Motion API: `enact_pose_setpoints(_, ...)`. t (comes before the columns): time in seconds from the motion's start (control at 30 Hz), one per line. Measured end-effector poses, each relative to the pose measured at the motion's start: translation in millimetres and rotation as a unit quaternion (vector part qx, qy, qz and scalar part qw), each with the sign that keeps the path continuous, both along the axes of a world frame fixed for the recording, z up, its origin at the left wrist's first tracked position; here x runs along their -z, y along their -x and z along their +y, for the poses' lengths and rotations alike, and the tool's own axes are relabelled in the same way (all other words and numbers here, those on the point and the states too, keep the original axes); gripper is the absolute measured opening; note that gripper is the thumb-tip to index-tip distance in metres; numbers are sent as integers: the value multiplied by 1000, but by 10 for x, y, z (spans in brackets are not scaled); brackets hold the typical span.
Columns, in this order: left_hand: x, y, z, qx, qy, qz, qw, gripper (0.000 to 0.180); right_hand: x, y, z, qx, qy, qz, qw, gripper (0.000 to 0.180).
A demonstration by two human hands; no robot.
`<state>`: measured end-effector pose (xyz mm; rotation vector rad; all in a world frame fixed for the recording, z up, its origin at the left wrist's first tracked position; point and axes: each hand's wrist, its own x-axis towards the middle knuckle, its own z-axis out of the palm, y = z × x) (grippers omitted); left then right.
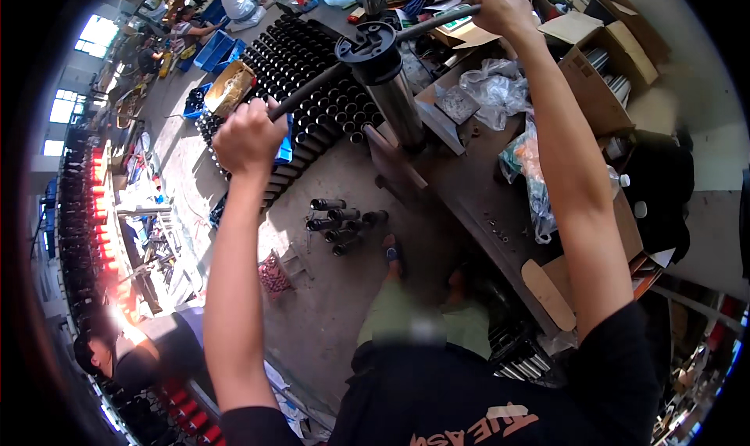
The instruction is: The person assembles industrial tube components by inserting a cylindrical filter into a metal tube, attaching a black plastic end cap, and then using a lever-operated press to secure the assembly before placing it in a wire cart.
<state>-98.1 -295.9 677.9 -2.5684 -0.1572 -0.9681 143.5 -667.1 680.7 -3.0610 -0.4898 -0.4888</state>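
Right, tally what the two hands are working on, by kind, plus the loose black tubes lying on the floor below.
Hands: 2, left hand and right hand
Black handle bar: 1
Upright steel cylinder: 1
Loose black tubes: about 6
Total: about 10

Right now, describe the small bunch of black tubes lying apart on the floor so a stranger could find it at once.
Start at the upright steel cylinder with the black bar across its top. Look at the floor below it, short of the big stack of black tubes. The loose tubes lie there, a handful on their sides, apart from the neat rows.
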Motion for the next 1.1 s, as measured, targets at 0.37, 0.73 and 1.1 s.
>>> enact_pose_setpoints(0.37,365,-1127,370,160,144,-182,959,27,-366,1376,-220,179,-33,-89,979,19)
enact_pose_setpoints(0.73,768,-1551,559,221,135,-163,952,32,-447,1823,-145,261,1,-52,964,43)
enact_pose_setpoints(1.1,776,-989,-698,-112,824,-3,555,88,-136,2080,-428,175,-143,-109,968,20)
